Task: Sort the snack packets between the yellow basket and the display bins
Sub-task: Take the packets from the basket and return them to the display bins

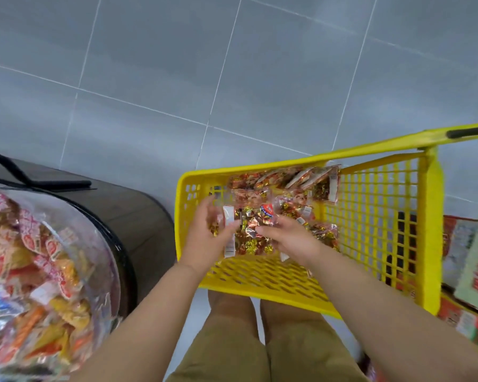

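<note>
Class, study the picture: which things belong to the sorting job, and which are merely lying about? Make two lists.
Belong to the job: yellow basket; snack packet held by left hand and right hand; other packets in the basket; clear display bin of snacks.
Lying about: printed boxes on the right; dark stand; grey floor.

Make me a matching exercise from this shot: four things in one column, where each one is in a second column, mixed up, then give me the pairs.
Things
1. yellow plastic lattice basket
2. clear round display bin of orange snack packets
3. clear packet of gold and red wrapped sweets
4. red and green printed cartons

Places
A. held between the left hand and the right hand
B. at the right edge, beyond the basket's side
C. at the left edge of the view
D. in the middle, ahead of the person's knees

Pairs: 1-D, 2-C, 3-A, 4-B
</note>
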### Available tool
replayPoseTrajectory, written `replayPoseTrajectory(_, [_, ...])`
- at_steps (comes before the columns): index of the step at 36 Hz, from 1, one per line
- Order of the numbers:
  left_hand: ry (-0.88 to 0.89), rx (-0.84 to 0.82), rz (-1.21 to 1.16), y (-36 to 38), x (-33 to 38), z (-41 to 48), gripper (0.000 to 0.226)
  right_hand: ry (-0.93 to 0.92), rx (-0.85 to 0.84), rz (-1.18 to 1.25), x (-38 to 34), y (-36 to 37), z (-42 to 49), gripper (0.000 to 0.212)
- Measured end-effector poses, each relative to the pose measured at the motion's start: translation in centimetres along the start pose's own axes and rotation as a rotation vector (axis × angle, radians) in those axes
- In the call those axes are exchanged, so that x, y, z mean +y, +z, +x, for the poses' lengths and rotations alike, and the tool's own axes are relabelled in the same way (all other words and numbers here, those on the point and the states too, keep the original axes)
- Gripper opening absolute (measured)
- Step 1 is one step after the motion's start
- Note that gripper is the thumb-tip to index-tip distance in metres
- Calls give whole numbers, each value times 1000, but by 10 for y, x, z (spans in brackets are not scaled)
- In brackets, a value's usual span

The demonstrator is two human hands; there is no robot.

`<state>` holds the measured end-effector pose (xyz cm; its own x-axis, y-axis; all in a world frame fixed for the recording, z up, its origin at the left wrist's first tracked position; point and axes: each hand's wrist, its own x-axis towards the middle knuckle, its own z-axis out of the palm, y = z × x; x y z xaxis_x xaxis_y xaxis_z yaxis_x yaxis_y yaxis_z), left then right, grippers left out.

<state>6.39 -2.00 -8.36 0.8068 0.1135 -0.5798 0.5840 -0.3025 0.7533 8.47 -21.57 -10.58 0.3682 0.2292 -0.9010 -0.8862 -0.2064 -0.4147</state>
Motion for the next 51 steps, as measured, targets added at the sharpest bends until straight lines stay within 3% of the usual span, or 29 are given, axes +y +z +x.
replayPoseTrajectory(2, [-156,-170,-173,11,0,-3,47,6,-19,6,1,0,-4,24])
replayPoseTrajectory(4, [-286,-207,-222,17,-5,-2,37,8,-10,-23,0,2,-4,22])
replayPoseTrajectory(7, [-398,-60,-348,20,-15,0,20,-24,78,-60,-5,0,11,16])
replayPoseTrajectory(12, [-469,126,-269,17,-33,5,18,-61,476,-268,-8,-9,64,31])
replayPoseTrajectory(16, [-433,191,-214,14,-39,3,20,-24,497,-223,-4,-2,99,52])
replayPoseTrajectory(20, [-452,216,-262,12,-42,3,22,-61,537,-226,2,3,111,50])
replayPoseTrajectory(24, [-454,209,-209,12,-43,4,33,-104,423,-424,5,-2,102,29])
replayPoseTrajectory(27, [-440,217,-159,10,-41,5,42,-245,328,-518,4,-7,77,2])
replayPoseTrajectory(32, [-456,210,-186,7,-38,11,42,-443,281,-308,-4,-19,21,25])
replayPoseTrajectory(38, [-502,73,-433,12,-29,24,25,-191,175,3,-4,-29,-5,19])
replayPoseTrajectory(41, [-607,-52,-583,17,-17,29,49,-64,132,63,-2,-22,-5,17])
replayPoseTrajectory(44, [-613,-182,-397,25,-10,30,91,-62,203,59,-2,-17,-2,19])
replayPoseTrajectory(46, [-535,-226,-352,28,-8,26,101,-91,229,34,-3,-16,-1,29])
replayPoseTrajectory(49, [-546,-237,-450,29,-8,24,105,-135,275,-41,-9,-19,2,15])
replayPoseTrajectory(51, [-566,-217,-451,31,-11,23,93,-207,539,-150,-11,-35,13,31])
